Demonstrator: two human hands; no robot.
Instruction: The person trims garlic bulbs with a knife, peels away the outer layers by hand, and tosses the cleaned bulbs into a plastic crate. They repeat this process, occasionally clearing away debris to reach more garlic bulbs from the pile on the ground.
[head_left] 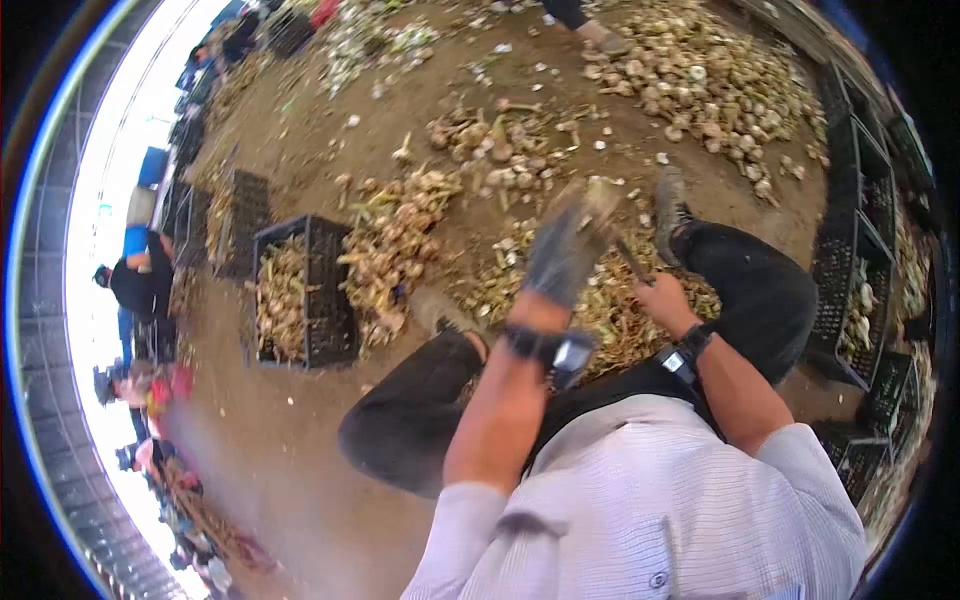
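Stemmed garlic appears to be being worked piece by piece with a hand tool (632, 262), whose far end is brought up to the gloved left hand (556, 258). The tool's handle is held in the closed grip of the bare right hand (668, 303). The left grip is blurred, so its closure cannot be told; something pale, perhaps garlic, is seen at its fingers. A heap of garlic (610, 312) is spread on the ground between the legs. A steady hold, with gloved fingers kept clear of the tool, seems called for.
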